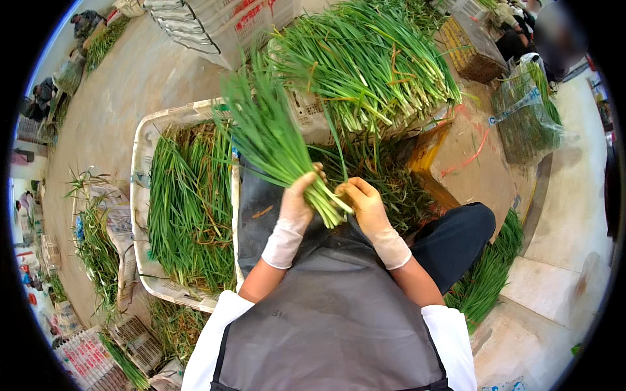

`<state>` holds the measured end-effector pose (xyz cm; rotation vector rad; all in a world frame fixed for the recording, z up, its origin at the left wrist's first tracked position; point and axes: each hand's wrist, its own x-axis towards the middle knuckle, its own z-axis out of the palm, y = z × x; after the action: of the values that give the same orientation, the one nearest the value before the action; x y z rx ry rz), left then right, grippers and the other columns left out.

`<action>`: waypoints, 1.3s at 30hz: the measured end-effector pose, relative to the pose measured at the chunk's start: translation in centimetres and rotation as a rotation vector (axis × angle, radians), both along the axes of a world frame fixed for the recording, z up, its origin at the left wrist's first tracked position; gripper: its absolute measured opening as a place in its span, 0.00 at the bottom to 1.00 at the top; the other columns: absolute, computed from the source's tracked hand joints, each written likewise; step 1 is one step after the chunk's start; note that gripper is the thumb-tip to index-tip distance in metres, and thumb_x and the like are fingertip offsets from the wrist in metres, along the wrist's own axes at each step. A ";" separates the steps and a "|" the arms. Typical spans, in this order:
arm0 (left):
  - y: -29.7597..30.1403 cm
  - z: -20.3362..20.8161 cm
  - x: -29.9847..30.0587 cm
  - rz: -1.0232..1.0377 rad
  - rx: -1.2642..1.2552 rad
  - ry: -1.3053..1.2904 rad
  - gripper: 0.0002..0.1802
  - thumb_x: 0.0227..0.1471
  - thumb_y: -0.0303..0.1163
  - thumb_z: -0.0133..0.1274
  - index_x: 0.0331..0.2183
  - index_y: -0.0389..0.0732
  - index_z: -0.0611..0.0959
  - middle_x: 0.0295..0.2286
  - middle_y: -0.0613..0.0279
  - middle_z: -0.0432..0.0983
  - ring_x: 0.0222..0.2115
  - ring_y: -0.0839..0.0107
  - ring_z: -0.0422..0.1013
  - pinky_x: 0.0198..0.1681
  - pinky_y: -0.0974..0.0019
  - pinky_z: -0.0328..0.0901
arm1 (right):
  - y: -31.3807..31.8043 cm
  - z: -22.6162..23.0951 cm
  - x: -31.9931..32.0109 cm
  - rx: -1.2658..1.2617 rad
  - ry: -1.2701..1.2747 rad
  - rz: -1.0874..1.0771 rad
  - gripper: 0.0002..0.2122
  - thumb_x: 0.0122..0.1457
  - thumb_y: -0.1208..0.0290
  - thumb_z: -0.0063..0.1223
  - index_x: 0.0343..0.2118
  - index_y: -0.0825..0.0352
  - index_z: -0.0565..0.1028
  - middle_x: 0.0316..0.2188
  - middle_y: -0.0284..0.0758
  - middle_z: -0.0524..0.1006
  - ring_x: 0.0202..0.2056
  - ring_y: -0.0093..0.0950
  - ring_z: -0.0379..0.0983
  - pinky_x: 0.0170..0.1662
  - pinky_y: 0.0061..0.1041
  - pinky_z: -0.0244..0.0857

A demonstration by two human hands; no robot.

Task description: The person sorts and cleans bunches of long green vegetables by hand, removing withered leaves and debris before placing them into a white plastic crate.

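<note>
My left hand (297, 207), in a pale glove, is closed round a bunch of garlic chives (270, 130). The pale stem ends point toward me, and the blurred leaf tips reach up and left. Just right of those stem ends, my gloved right hand (366, 208) pinches a single chive stalk (340, 143) that stands up from its fingers. A large heap of chives (372, 65) lies beyond my hands, stems toward me. To my left, more chives (189, 202) fill a white plastic crate (139, 156).
Dark trimmings (372, 159) lie between the heap and my knee (460, 238). A yellow-sided box (430, 146) stands right of them, with a plastic bag of greens (527, 120) farther off. White crates (228, 26) are stacked at the back. Another person (515, 39) is at the far right.
</note>
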<state>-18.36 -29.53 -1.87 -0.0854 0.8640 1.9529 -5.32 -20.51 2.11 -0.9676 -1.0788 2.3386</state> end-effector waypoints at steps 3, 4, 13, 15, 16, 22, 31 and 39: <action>-0.6 2.1 -4.3 0.201 0.128 0.010 0.09 0.51 0.29 0.51 0.35 0.35 0.76 0.42 0.47 0.73 0.35 0.66 0.74 0.41 0.64 0.72 | 3.5 -1.3 4.7 -0.001 -0.002 0.416 0.08 0.60 0.69 0.47 0.34 0.70 0.71 0.29 0.34 0.75 0.32 0.24 0.72 0.36 0.22 0.65; -1.3 2.6 -6.1 0.270 0.245 0.000 0.09 0.51 0.28 0.51 0.36 0.36 0.75 0.40 0.49 0.74 0.34 0.68 0.74 0.41 0.64 0.73 | 5.0 -1.5 5.8 0.063 -0.136 0.646 0.09 0.60 0.68 0.48 0.35 0.70 0.72 0.29 0.35 0.75 0.33 0.25 0.73 0.37 0.23 0.65; 0.9 0.9 -4.2 -0.042 0.352 -0.138 0.18 0.50 0.27 0.54 0.44 0.41 0.70 0.27 0.65 0.64 0.28 0.74 0.64 0.40 0.65 0.64 | 18.3 -2.3 -5.7 2.082 -1.213 0.160 0.05 0.51 0.68 0.56 0.26 0.63 0.74 0.26 0.34 0.75 0.30 0.31 0.73 0.31 0.29 0.67; 0.4 0.1 -3.9 -0.049 0.351 -0.174 0.13 0.50 0.27 0.53 0.39 0.42 0.70 0.27 0.66 0.63 0.28 0.72 0.64 0.40 0.65 0.65 | 18.5 -0.9 -6.5 1.953 -1.038 0.072 0.04 0.52 0.68 0.55 0.25 0.61 0.75 0.26 0.33 0.76 0.28 0.28 0.74 0.30 0.27 0.68; -0.1 -0.4 -4.1 -0.052 0.325 -0.187 0.12 0.51 0.26 0.52 0.39 0.42 0.71 0.29 0.65 0.66 0.29 0.72 0.65 0.40 0.64 0.65 | 17.4 1.9 -6.5 1.825 -0.789 -0.084 0.04 0.53 0.68 0.54 0.26 0.60 0.75 0.26 0.32 0.77 0.27 0.27 0.75 0.29 0.26 0.68; 1.2 -1.2 -2.9 -0.098 0.192 -0.232 0.10 0.51 0.25 0.51 0.39 0.40 0.73 0.30 0.63 0.71 0.29 0.71 0.68 0.38 0.64 0.66 | 17.0 0.3 -5.0 1.908 -0.964 0.049 0.16 0.50 0.53 0.57 0.31 0.63 0.73 0.27 0.35 0.74 0.27 0.29 0.72 0.28 0.28 0.67; -0.3 -1.6 -4.0 0.012 0.069 -0.135 0.12 0.50 0.24 0.52 0.40 0.40 0.74 0.30 0.61 0.72 0.29 0.71 0.69 0.36 0.65 0.66 | 14.7 -2.8 -8.8 2.121 -1.014 0.233 0.11 0.48 0.63 0.59 0.28 0.65 0.74 0.27 0.34 0.71 0.33 0.31 0.68 0.35 0.31 0.63; 4.0 1.8 -2.9 -0.062 -0.086 -0.025 0.15 0.52 0.26 0.51 0.44 0.36 0.73 0.44 0.50 0.73 0.33 0.68 0.71 0.43 0.63 0.65 | 14.8 1.7 -2.2 1.929 -0.851 -0.078 0.10 0.54 0.63 0.50 0.19 0.59 0.73 0.12 0.32 0.70 0.13 0.28 0.65 0.16 0.31 0.58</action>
<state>-21.26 -25.53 -0.08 -0.1320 0.9240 1.8531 -7.50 -5.74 3.83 -0.8684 -2.4621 -0.0597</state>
